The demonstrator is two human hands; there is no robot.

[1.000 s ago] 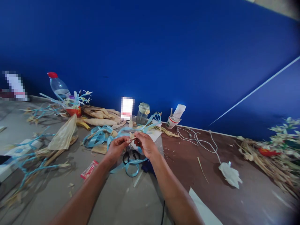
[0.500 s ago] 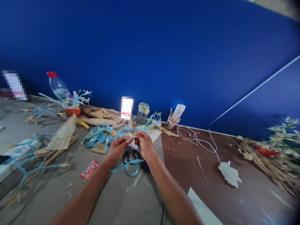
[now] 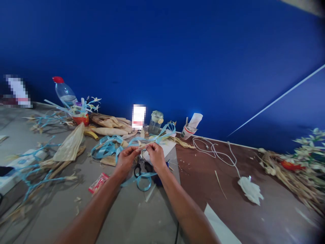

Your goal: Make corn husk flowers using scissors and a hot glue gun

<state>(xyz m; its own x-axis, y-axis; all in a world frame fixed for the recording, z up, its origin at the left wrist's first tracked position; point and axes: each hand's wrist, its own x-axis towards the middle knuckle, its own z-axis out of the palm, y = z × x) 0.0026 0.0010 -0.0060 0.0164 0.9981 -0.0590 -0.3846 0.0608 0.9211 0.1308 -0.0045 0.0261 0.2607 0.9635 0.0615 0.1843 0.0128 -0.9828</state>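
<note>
My left hand (image 3: 126, 159) and my right hand (image 3: 155, 156) meet over the grey tabletop, each with its fingertips pinched together. Between them is a small pale piece of what looks like dried corn husk (image 3: 141, 145), gripped from both sides; its exact shape is too small to make out. Just below the hands lie black-handled scissors (image 3: 137, 170), partly hidden. A loop of light blue ribbon (image 3: 144, 185) curls in front of them. More ribbon (image 3: 105, 149) is heaped left of my left hand. Behind my right hand, a white sheet (image 3: 166, 149) is partly covered.
Dried husks (image 3: 111, 122), a bottle (image 3: 64, 93) and a clear jar (image 3: 155, 123) stand or lie along the blue wall. Blue-stemmed husk flowers (image 3: 38, 184) spread at left. A white cup (image 3: 187, 132), a cable (image 3: 215, 152) and a husk bundle (image 3: 281, 174) are at right.
The pale piece's raised tip now sits lower between my fingers, and my fingertips have shifted slightly. Both hands keep their pinch. The whole view has moved a little.
</note>
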